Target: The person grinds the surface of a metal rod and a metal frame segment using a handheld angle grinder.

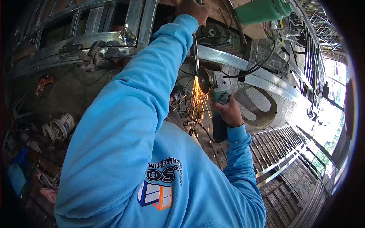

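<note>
My left hand [192, 11], at the top edge of the head view, is closed around a dark metal bar [196, 57]. The bar runs down from my fist to the edge of the grinder's disc [205, 80]. My right hand [230, 111] grips the body of a green and black angle grinder [219, 123]. Where the disc touches the bar's end, orange sparks [199, 97] spray toward my body. My fingertips on the far side of the grinder are hidden. Both sleeves are blue.
A galvanised steel frame [89, 38] lies at the upper left, and a long metal beam [224, 60] crosses behind the grinder. At the upper right is a green jug [262, 12]. Black cables [258, 68] hang near the beam. A dirty bucket [62, 126] stands lower left; metal grating [279, 148] is at right.
</note>
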Action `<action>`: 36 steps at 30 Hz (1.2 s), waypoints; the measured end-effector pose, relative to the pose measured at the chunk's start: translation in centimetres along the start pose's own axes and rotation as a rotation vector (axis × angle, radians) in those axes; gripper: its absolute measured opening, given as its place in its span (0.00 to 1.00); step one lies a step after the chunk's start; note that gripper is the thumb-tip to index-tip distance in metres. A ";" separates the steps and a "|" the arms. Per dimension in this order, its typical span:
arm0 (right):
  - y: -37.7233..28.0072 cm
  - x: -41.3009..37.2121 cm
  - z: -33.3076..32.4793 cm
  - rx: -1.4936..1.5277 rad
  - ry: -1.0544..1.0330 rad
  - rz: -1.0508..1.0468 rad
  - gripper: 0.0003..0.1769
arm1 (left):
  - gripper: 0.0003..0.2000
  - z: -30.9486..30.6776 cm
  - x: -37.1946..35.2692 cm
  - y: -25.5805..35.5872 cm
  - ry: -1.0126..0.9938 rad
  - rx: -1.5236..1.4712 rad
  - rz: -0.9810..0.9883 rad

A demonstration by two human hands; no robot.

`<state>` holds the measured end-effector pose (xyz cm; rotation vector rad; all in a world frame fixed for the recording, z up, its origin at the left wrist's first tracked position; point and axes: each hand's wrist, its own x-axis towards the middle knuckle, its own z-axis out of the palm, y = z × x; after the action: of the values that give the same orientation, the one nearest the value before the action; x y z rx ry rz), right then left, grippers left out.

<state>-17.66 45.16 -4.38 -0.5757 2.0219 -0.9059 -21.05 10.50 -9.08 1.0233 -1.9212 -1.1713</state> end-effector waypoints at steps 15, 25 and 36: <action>0.5 0.1 0.3 0.044 0.003 0.065 0.36 | 0.30 -0.2 0.0 0.2 -0.032 0.002 -0.048; -0.6 0.1 0.3 -0.045 0.043 0.034 0.32 | 0.34 -0.5 -0.2 0.5 -0.078 -0.057 -0.078; -0.6 0.2 -0.1 -0.107 0.039 0.031 0.30 | 0.35 -0.3 -0.3 0.4 -0.041 -0.009 -0.052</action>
<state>-17.83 44.67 -4.02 -0.5878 2.1184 -0.7995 -20.73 10.76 -8.66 1.0580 -1.9299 -1.2374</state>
